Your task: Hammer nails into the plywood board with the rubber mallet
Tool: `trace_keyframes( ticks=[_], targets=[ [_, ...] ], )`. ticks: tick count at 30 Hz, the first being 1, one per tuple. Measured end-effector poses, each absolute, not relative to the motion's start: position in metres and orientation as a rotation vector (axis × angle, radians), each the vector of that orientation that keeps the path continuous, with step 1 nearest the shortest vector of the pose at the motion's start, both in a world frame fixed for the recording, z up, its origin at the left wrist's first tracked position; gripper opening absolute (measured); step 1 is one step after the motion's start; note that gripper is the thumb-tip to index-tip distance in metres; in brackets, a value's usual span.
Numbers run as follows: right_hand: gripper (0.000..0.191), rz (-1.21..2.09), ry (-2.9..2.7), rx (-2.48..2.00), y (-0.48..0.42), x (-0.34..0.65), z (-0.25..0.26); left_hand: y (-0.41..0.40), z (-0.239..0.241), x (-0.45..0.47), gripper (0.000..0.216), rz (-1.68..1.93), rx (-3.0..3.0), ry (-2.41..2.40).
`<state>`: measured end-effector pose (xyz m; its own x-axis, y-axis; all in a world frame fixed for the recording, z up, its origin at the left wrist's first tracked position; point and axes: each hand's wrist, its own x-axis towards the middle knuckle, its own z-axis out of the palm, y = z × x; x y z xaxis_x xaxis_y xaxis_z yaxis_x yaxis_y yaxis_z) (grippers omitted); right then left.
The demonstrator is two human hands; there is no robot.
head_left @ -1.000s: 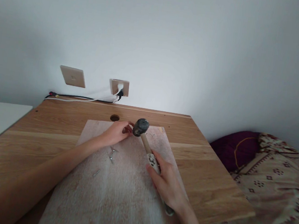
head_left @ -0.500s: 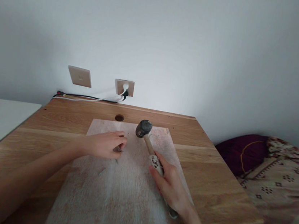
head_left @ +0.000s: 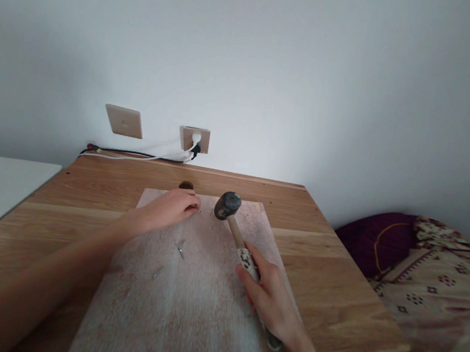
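A mallet (head_left: 234,230) with a black head and wooden handle is gripped in my right hand (head_left: 267,291). Its head rests over the far part of a pale, worn wooden board (head_left: 195,319). My left hand (head_left: 177,206) is near the board's far edge, left of the mallet head, with the fingers curled together; whatever they may pinch is hidden. Small metal fasteners, nails or screws, lie on the board: one fastener (head_left: 180,249) below my left hand and another fastener (head_left: 158,273) nearer to me.
Under the board is a wooden desk (head_left: 325,278) with a round cable hole (head_left: 186,185). Cables (head_left: 143,157) run along the wall to a socket (head_left: 195,140). A white surface (head_left: 5,193) stands at the left, patterned fabric (head_left: 430,297) and a purple cushion (head_left: 375,239) at the right.
My left hand has moved up the board, away from me, uncovering the fasteners that lay beneath it. My right hand and the mallet have hardly moved.
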<state>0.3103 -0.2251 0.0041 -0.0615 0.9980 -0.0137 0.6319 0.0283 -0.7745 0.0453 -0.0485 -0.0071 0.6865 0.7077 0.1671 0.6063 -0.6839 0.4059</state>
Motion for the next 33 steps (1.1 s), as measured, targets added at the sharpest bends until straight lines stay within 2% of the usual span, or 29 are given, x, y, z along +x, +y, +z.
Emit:
trace_keyframes(
  ticks=[12,17,24,33],
  targets=[
    [0.045,0.855,-1.753,-1.619,-0.225,0.306,0.005,-0.053,0.0,0.067,0.026,0.351,2.692,1.107],
    [0.045,0.907,-1.733,-1.622,-0.226,0.304,0.004,-0.043,-0.017,0.068,0.022,0.563,2.415,1.081],
    [0.046,0.923,-1.732,-1.625,-0.223,0.3,0.007,-0.041,-0.03,0.059,0.005,0.776,2.2,1.018],
    [0.049,0.917,-1.784,-1.587,-0.208,0.288,0.002,-0.042,-0.032,0.059,0.033,0.795,2.04,1.021]
  ],
)
